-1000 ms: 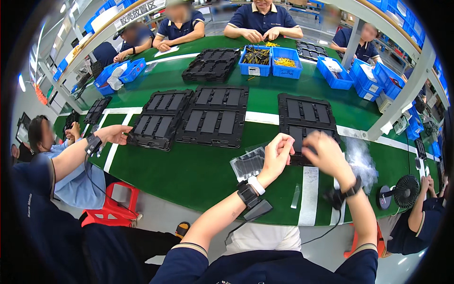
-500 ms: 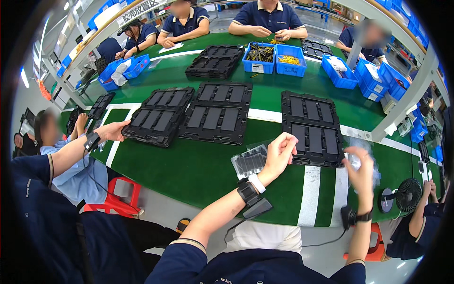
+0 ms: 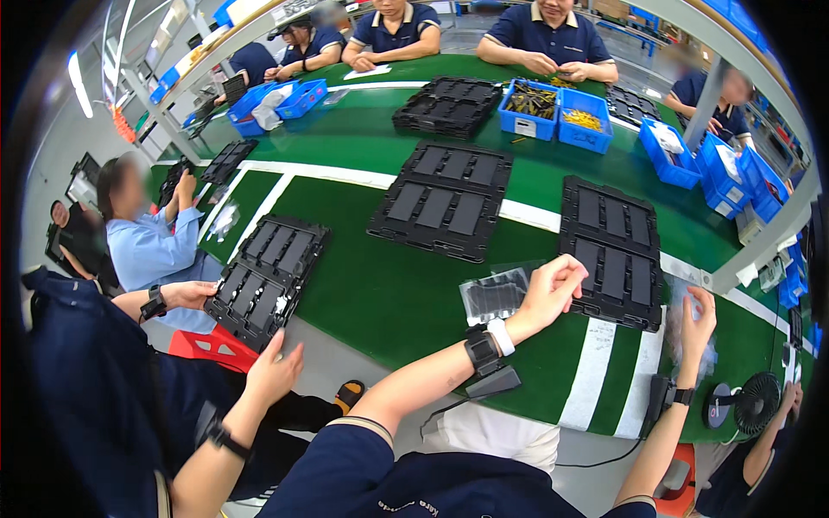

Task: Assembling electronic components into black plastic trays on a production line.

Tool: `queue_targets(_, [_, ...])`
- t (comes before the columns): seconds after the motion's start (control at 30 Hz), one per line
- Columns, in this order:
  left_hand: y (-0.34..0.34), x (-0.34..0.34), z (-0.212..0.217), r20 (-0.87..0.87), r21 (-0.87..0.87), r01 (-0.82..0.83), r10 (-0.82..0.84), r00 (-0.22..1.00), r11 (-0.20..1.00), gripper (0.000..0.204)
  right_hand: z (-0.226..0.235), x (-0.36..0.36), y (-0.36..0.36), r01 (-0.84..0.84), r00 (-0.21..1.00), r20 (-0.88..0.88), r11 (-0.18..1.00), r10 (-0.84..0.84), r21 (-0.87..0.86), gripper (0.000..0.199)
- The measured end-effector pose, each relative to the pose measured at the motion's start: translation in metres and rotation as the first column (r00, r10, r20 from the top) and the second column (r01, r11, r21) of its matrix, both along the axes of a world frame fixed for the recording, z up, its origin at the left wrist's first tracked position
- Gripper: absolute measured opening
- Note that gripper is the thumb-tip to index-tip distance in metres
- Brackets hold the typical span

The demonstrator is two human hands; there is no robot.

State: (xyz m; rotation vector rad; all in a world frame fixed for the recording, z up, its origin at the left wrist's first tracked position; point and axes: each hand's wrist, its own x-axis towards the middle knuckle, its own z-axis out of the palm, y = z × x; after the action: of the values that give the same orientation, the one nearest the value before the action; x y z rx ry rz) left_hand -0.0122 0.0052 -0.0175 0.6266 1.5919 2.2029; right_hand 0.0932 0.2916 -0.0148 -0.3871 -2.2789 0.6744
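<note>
A black plastic tray holding several dark flat rectangular pieces lies on the green table in front of me. My left hand is at its lower left edge, fingers curled in and pressed together; anything inside them is hidden. Just off the tray's lower right side, my right hand is raised with fingers and thumb apart, holding nothing that I can see. Crumpled clear plastic film lies beside and under it. To the left of the tray, near my left wrist, rests a clear sheet with dark strips.
Another filled tray lies left of mine. A co-worker's hands hold a third tray at the table's left edge. Stacked trays and blue bins stand across the table. A small black fan is at my right.
The co-worker at left has pulled a tray away, toward the table edge, with its near end tipped down. My right hand has turned fingers upward. The whole view has shifted leftward.
</note>
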Motion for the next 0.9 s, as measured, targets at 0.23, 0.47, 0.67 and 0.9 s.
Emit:
queue_targets(0.23, [0.004,0.002,0.0,0.006,0.028,0.019,-0.019,1.0,0.999,0.015,-0.001,0.005,0.004,-0.016,1.0,0.016,0.998,0.017,-0.058,0.014])
queue_targets(0.47, [0.005,0.001,0.0,-0.013,0.021,0.026,-0.026,1.0,0.999,0.015,-0.006,0.003,0.006,-0.019,0.999,0.029,0.995,0.022,-0.102,0.015])
queue_targets(0.67, [0.005,0.0,0.0,-0.03,0.006,0.028,-0.028,0.999,1.0,0.015,-0.008,0.002,0.007,-0.024,0.999,0.027,0.991,0.028,-0.129,0.015])
queue_targets(0.9, [0.006,0.0,-0.003,-0.038,-0.014,0.025,-0.025,0.999,1.0,0.014,-0.014,0.003,0.011,-0.035,0.998,0.052,0.992,0.041,-0.122,0.014])
